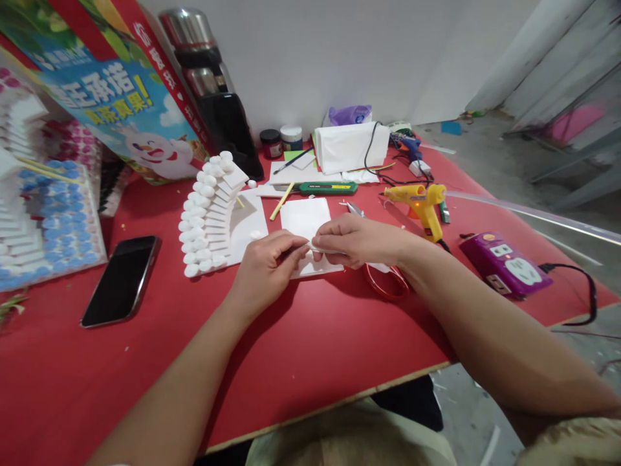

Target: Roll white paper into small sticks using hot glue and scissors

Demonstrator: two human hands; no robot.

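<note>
My left hand (264, 265) and my right hand (354, 239) meet over the middle of the table, fingertips pinched. Between them is a small white piece (314, 247), mostly covered by the fingers, so its kind is unclear. Beneath lies a white rectangular sheet or board (305, 217). Red-handled scissors (387, 283) lie partly under my right hand. To the left, a curved fan of white strips tipped with round white balls (208, 213) rests on a white board (250, 220).
A yellow hot glue gun (417, 202) and a purple power socket box (507, 264) lie right. A green utility knife (327, 188) and folded white cloth (347, 149) are behind. A phone (121, 279), blue-and-white craft pieces (63, 220) and a printed box (126, 97) occupy the left.
</note>
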